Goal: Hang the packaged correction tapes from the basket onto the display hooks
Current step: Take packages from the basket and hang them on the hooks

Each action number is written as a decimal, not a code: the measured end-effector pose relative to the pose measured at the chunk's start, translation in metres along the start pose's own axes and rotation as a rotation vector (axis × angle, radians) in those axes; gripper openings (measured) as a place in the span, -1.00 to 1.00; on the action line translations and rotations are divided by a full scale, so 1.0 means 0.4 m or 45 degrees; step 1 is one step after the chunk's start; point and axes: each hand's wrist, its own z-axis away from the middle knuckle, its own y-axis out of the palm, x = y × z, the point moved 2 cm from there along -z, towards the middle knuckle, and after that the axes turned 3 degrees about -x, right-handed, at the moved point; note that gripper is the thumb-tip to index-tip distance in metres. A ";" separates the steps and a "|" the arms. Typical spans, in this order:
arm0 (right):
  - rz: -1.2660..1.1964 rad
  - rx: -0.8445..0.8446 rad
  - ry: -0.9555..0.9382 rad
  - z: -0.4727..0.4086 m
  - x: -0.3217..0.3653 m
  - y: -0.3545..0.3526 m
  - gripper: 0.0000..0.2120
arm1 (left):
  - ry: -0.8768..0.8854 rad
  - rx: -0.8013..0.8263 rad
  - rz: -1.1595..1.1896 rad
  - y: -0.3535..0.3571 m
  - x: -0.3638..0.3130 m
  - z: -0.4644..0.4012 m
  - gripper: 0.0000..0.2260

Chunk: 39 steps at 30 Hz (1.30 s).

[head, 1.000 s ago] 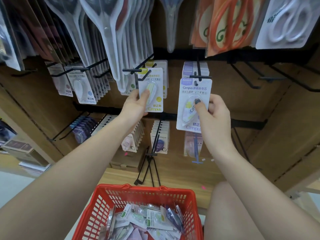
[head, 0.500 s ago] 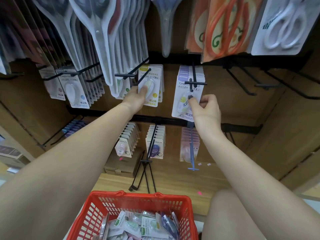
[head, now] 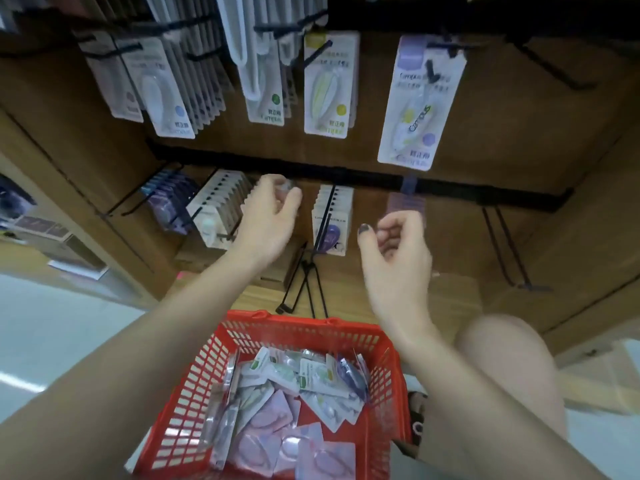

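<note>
Head view, so everything's seen from above looking down at the arms. Nothing is held in the left hand (head: 268, 220) or the right hand (head: 394, 244); both are empty, fingers loosely curled, hung in the air between the display rack and the red basket (head: 391, 382). A lot of packaged correction tapes (head: 304, 375) can be seen piled loose in the basket, overlapping at all angles, with some pinkish packs toward the near end. On the upper row, a purple-topped pack (head: 420, 105) is hung on the hook at the right and a yellow-dot pack (head: 329, 84) on the hook beside it, with a blue-dot pack (head: 162, 91) further left. Lower hooks are also stocked.

What could go wrong, just a guess: the pile is a jumble, so two packs could easily get lifted together and one dropped on the floor. The hang holes are small and the black hooks (head: 443, 46) stick out toward the camera, so a pack could be snagged or torn if it's pushed on at an angle. Colours could also be mixed up, since the rows look sorted by colour dot. The frame is blurry, so the print on the packs can't really be read.
</note>
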 end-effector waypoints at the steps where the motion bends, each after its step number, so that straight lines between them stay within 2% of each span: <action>1: 0.013 0.064 0.040 0.043 -0.036 0.019 -0.82 | 0.061 -0.023 0.012 -0.007 0.032 0.063 -0.70; 3: 0.063 0.157 0.139 0.122 -0.120 0.053 -0.80 | 0.144 -0.037 0.024 -0.014 0.103 0.188 -0.83; 5: 0.157 0.288 0.292 0.191 -0.217 0.081 -0.79 | 0.115 -0.006 0.011 -0.013 0.187 0.299 -0.92; 9: 0.529 0.775 0.680 0.312 -0.430 0.126 -0.87 | -0.069 0.240 -0.145 0.011 0.398 0.449 -0.92; 11: 0.781 1.060 0.773 0.379 -0.527 0.133 -0.94 | -0.246 0.383 -0.339 0.024 0.516 0.498 -0.83; 13: 0.913 1.277 0.843 0.444 -0.605 0.123 -0.90 | -0.538 0.559 -0.477 0.027 0.625 0.540 -0.69; 15: 1.011 1.443 0.923 0.496 -0.660 0.104 -0.86 | -0.783 0.720 -0.554 0.030 0.711 0.578 -0.44; 17: 1.167 1.605 0.926 0.534 -0.709 0.091 -0.73 | -0.938 0.781 -0.552 0.038 0.762 0.603 -0.20; 18: 1.219 1.658 0.917 0.549 -0.730 0.089 -0.59 | -1.004 0.777 -0.551 0.043 0.784 0.612 -0.21; 20: 1.244 1.698 0.950 0.569 -0.754 0.095 -0.37 | -1.168 0.755 -0.586 0.052 0.822 0.624 -0.39; 22: 1.244 1.710 0.925 0.572 -0.768 0.108 -0.33 | -1.291 0.749 -0.613 0.063 0.854 0.632 -0.49; 25: 1.231 1.607 0.754 0.556 -0.760 0.149 -0.41 | -1.219 0.711 -0.554 0.079 0.881 0.632 -0.38; 27: 1.186 1.444 0.607 0.537 -0.740 0.184 -0.50 | -1.119 0.561 -0.393 0.092 0.883 0.623 -0.28; 29: 1.193 1.360 0.446 0.520 -0.717 0.219 -0.60 | -1.138 0.493 -0.358 0.099 0.879 0.615 -0.21; 31: 1.206 1.353 0.291 0.513 -0.699 0.246 -0.70 | -1.137 0.493 -0.491 0.104 0.878 0.615 -0.21; 34: 1.180 1.271 0.187 0.513 -0.685 0.270 -0.76 | -1.016 0.523 -0.734 0.099 0.870 0.605 -0.24; 36: 1.195 1.207 0.165 0.514 -0.679 0.277 -0.69 | -0.967 0.540 -0.723 0.095 0.870 0.594 -0.27; 39: 1.299 1.188 0.121 0.502 -0.691 0.272 -0.42 | -0.918 0.544 -0.607 0.094 0.875 0.573 -0.36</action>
